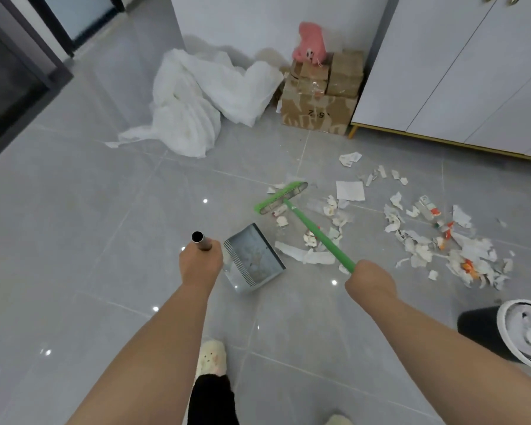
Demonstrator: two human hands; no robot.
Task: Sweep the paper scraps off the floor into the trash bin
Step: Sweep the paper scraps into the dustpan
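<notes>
My left hand (pixel 200 261) grips the metal handle (pixel 201 241) of a grey dustpan (pixel 252 258) that stands on the floor just to its right. My right hand (pixel 371 279) grips the green handle of a broom (pixel 281 198), whose green head rests on the tiles beyond the dustpan. Torn paper scraps (pixel 423 237) lie scattered from the broom head across to the right, some white, some with orange print. A black trash bin (pixel 509 331) with a white liner stands at the right edge, near my right forearm.
A heap of white cloth (pixel 203 99) lies at the back, beside stacked cardboard boxes (pixel 319 93) with a pink plush toy (pixel 310 41) on top. A white cabinet (pixel 460 72) fills the back right. My slippered foot (pixel 211 358) is below the dustpan.
</notes>
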